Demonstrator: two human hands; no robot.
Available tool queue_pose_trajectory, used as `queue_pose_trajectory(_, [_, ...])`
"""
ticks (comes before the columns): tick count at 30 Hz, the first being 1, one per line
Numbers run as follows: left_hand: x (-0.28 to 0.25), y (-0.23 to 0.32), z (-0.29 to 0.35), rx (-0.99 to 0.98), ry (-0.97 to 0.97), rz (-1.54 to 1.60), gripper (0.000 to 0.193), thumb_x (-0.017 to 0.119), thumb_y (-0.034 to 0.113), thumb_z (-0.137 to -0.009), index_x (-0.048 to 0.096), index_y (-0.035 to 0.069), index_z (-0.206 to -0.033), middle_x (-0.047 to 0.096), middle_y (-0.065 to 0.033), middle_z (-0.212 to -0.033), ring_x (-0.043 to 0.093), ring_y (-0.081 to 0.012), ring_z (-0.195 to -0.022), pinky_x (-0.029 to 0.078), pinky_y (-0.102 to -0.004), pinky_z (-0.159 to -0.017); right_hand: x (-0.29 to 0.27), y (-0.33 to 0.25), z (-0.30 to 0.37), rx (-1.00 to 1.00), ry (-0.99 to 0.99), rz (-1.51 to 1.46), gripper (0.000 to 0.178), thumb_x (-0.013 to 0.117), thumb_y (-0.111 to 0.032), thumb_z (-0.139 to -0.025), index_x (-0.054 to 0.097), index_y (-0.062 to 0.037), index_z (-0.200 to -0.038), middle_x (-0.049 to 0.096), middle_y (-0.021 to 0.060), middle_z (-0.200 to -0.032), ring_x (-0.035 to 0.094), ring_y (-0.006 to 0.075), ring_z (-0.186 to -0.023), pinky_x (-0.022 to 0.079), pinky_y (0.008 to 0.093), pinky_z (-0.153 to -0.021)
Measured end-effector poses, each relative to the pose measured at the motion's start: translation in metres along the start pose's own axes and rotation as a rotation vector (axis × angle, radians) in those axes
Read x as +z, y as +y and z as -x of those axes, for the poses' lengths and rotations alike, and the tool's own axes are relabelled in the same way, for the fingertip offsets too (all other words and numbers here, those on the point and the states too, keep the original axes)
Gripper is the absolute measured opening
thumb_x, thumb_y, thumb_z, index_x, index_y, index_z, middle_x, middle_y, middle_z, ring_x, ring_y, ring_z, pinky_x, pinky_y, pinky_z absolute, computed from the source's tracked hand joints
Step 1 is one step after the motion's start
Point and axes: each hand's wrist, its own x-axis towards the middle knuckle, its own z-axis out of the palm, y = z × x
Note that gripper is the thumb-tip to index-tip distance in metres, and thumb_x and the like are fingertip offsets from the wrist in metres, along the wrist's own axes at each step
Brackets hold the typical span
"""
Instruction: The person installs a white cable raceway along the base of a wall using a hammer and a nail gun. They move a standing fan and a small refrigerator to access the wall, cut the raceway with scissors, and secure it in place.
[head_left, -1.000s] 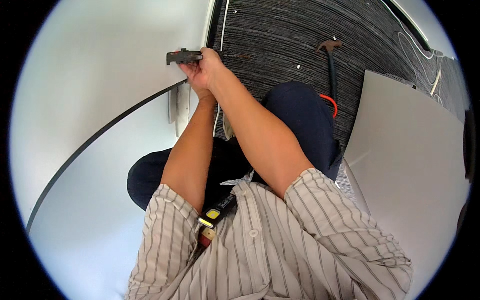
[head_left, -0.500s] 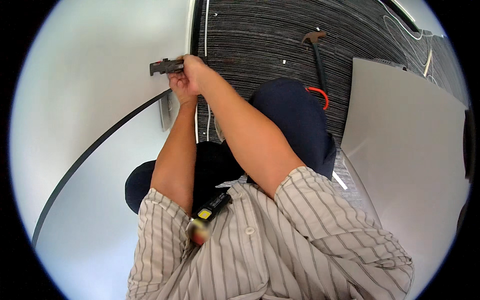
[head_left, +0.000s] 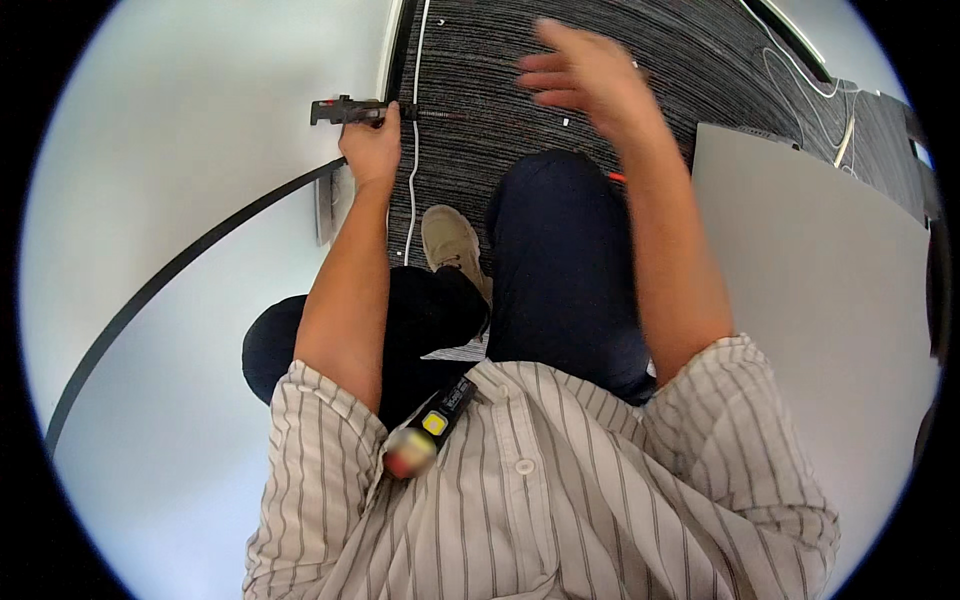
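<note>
My left hand (head_left: pixel 372 148) grips a dark hand tool (head_left: pixel 345 109) and holds it against the white wall (head_left: pixel 180 150), just above a grey box (head_left: pixel 330 205) fixed to that wall. My right hand (head_left: pixel 585 70) is lifted in the air over the striped dark carpet (head_left: pixel 500 90), blurred, its fingers spread and holding nothing. I am crouched, with my dark trousers (head_left: pixel 560 260) and a tan shoe (head_left: pixel 452 240) below the hands.
A black cable or strip (head_left: pixel 180 265) curves across the wall to the grey box. A thin white cable (head_left: pixel 415 120) runs down the carpet by the wall. A large grey panel (head_left: pixel 820 300) stands at the right. A black and yellow tool (head_left: pixel 440 425) hangs at my chest.
My right hand has let go near the tool and swung up and to the right, open. My left hand now holds the tool alone. The view has shifted, revealing my shoe.
</note>
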Motion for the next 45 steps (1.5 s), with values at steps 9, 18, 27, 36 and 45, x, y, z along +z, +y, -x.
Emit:
queue_pose_trajectory(9, [-0.006,0.01,-0.006,-0.106,-0.027,-0.104,0.038,0.077,0.037,-0.071,0.07,0.0,-0.076,0.072,-0.0132,-0.079,0.07,-0.0291,-0.079,0.052,-0.0367,-0.079,-0.134,0.226,-0.003,0.351,0.475,1.211,0.053,0.064,-0.027,-0.081,0.045,0.0048,-0.12,0.059,0.028,-0.113,0.057,0.0423,-0.11,0.045,0.0492,-0.095])
queue_pose_trajectory(18, [-0.01,0.014,-0.011,-0.168,-0.03,-0.114,0.04,0.079,0.032,-0.068,0.07,-0.004,-0.082,0.071,-0.0208,-0.087,0.069,-0.0358,-0.087,0.052,-0.0396,-0.084,-0.133,0.218,-0.017,0.428,0.347,1.185,0.05,0.066,-0.029,-0.08,0.052,0.0033,-0.115,0.061,0.0266,-0.117,0.06,0.0408,-0.111,0.049,0.0457,-0.094])
queue_pose_trajectory(27, [-0.019,0.014,-0.01,-0.189,-0.066,-0.05,0.031,0.079,0.022,-0.069,0.069,-0.005,-0.082,0.072,-0.0197,-0.086,0.07,-0.0339,-0.084,0.053,-0.0393,-0.082,-0.095,0.002,0.048,0.431,0.341,0.082,0.026,0.052,-0.024,-0.097,0.052,-0.0054,-0.079,0.047,-0.0012,-0.061,0.039,0.0077,-0.043,0.041,0.0273,-0.037])
queue_pose_trajectory(36, [-0.004,0.008,-0.01,-0.241,-0.091,0.051,0.031,0.078,0.02,-0.069,0.068,-0.004,-0.087,0.071,-0.0203,-0.092,0.069,-0.0354,-0.09,0.053,-0.0409,-0.085,0.116,0.034,0.12,0.038,0.467,-0.796,0.034,0.048,-0.033,-0.099,0.051,-0.0001,-0.095,0.056,0.0107,-0.081,0.055,0.0204,-0.058,0.05,0.0397,-0.054])
queue_pose_trajectory(45, [-0.005,0.003,-0.013,-0.222,-0.113,0.001,0.041,0.081,0.025,-0.069,0.068,-0.003,-0.095,0.071,-0.0188,-0.096,0.069,-0.0331,-0.093,0.051,-0.0384,-0.087,0.174,0.169,0.11,0.461,0.507,-0.732,0.03,0.044,-0.029,-0.102,0.048,-0.0011,-0.093,0.053,0.008,-0.08,0.051,0.017,-0.06,0.048,0.0344,-0.051])
